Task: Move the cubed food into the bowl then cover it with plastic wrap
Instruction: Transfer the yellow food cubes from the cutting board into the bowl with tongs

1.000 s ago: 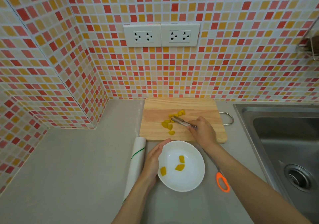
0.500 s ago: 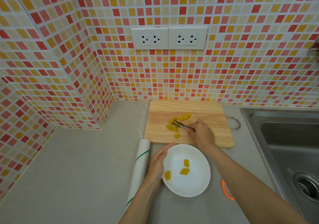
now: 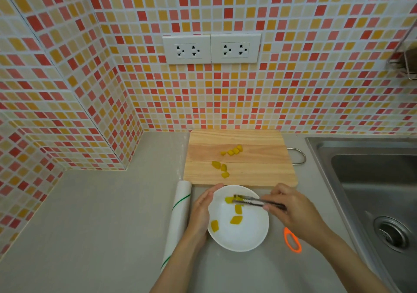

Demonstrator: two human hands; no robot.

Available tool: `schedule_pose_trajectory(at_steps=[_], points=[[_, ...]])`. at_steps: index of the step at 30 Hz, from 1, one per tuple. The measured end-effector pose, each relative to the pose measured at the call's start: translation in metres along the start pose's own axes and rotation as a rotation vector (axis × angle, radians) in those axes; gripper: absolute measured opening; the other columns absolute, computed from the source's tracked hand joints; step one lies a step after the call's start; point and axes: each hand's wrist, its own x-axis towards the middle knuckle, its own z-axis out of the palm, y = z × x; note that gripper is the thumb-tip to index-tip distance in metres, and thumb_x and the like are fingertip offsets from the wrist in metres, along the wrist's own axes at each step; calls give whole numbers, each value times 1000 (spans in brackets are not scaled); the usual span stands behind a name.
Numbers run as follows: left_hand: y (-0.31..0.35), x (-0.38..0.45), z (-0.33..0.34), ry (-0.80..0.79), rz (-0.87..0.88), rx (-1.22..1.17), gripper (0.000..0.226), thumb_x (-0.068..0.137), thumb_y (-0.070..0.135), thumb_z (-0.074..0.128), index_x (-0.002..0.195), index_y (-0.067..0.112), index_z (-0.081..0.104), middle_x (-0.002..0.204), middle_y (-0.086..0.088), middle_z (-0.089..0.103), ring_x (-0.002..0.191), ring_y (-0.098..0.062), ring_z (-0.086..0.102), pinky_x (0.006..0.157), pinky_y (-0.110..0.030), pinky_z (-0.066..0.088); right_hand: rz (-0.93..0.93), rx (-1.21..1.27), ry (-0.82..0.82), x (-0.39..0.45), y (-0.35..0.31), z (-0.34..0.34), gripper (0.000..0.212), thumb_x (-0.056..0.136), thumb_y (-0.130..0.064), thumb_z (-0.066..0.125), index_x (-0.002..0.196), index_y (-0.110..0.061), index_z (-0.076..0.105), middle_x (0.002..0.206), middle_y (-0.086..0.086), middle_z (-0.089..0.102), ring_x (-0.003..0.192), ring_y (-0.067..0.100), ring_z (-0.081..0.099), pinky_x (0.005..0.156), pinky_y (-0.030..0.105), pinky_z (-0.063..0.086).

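Note:
A white bowl (image 3: pixel 239 236) sits on the grey counter in front of a wooden cutting board (image 3: pixel 255 171). Several yellow food cubes (image 3: pixel 231 152) lie on the board; three more (image 3: pixel 236 220) rest in the bowl. My right hand (image 3: pixel 291 209) grips metal tongs (image 3: pixel 250 201) whose tips hold a yellow cube (image 3: pixel 229 199) over the bowl's far side. My left hand (image 3: pixel 200 211) cups the bowl's left rim. A roll of plastic wrap (image 3: pixel 179 211) lies left of the bowl.
An orange-handled tool (image 3: pixel 292 240) lies on the counter right of the bowl, under my right forearm. A steel sink (image 3: pixel 372 184) is at the right. The mosaic-tiled wall with two double sockets (image 3: pixel 211 48) stands behind the board.
My right hand has carried the tongs with one cube from the cutting board back over the bowl. The left hand stays on the bowl's rim. The camera has shifted closer.

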Motion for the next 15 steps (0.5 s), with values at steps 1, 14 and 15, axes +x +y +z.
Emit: schedule_pose_trajectory(at_steps=[1, 14, 15], points=[[0, 0, 0, -3, 0, 2, 29, 97, 17, 43, 102, 22, 71, 100, 11, 76, 94, -8, 70, 79, -26, 53, 3, -4, -33, -2, 2, -2, 24, 84, -29, 65, 107, -35, 69, 81, -14, 49, 73, 4, 53, 60, 23, 42], [2, -5, 2, 25, -9, -12, 30, 96, 17, 45, 98, 23, 74, 101, 8, 76, 93, -12, 71, 77, -26, 56, 120, -7, 14, 110, 7, 37, 33, 87, -29, 61, 117, -17, 65, 91, 2, 46, 96, 26, 56, 79, 36, 47], [2, -4, 2, 30, -12, -17, 30, 96, 17, 45, 98, 23, 75, 101, 7, 76, 93, -13, 71, 78, -27, 56, 117, -18, -7, 115, 6, 41, 32, 87, -30, 60, 117, -18, 65, 92, 2, 47, 97, 27, 56, 80, 38, 47]])
